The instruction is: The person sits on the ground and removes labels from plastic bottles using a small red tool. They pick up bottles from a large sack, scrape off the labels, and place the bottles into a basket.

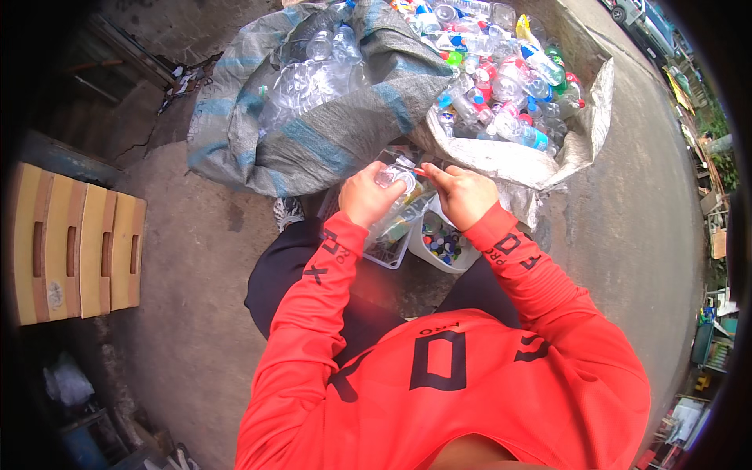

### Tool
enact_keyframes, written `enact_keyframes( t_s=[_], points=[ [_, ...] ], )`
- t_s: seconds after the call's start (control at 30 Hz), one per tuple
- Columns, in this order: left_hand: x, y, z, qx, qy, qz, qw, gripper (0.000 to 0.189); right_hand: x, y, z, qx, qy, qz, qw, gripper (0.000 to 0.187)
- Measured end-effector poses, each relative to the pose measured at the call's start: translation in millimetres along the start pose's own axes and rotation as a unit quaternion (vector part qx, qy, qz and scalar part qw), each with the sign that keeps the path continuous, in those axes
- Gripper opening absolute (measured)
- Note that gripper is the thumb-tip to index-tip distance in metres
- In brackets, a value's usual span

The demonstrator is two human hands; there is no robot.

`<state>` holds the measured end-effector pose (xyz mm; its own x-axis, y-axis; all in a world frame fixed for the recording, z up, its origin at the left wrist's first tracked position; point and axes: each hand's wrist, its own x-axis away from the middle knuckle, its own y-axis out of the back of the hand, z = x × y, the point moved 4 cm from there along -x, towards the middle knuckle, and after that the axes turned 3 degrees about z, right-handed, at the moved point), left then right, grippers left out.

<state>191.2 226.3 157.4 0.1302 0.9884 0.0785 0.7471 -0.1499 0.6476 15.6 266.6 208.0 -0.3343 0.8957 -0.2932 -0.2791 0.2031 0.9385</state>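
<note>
In my left hand (372, 195) is a clear plastic bottle (395, 176), its neck end pointing up and away from me. My right hand (464, 192) grips a thin tool with a red handle (419, 172), whose far end lies against or just over the bottle's neck; its exact kind cannot be told. Below the hands stand a white plastic basket (385, 262) holding plastic scraps or bottles and a white tub (456, 268) with many coloured bottle caps (445, 244).
A grey and blue woven sack (329, 141) of clear bottles lies ahead on the left. To its right, a white sack (505, 161) overflows with mixed bottles (517, 82). Yellowish slotted boxes (88, 249) stand far left. A vehicle (643, 26) is at the upper right.
</note>
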Motion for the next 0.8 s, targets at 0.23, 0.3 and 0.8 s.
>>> enact_keyframes(
  t_s=[0.23, 0.3, 0.8],
  points=[
    [-11, -18, 10, 0.026, 0.000, 0.022, 0.999, 0.059, -8, -36, -27, -0.415, -0.206, 0.076, 0.883, 0.022],
    [-9, -22, 4, 0.017, -0.028, 0.010, 0.999, 0.063, -9, -56, -24, -0.574, -0.210, 0.041, 0.790, 0.019],
    [-68, 145, -42, -0.090, -0.181, -0.352, 0.914, 0.075, 132, -132, -101, -0.273, -0.326, 0.179, 0.887, 0.029]
  ],
)
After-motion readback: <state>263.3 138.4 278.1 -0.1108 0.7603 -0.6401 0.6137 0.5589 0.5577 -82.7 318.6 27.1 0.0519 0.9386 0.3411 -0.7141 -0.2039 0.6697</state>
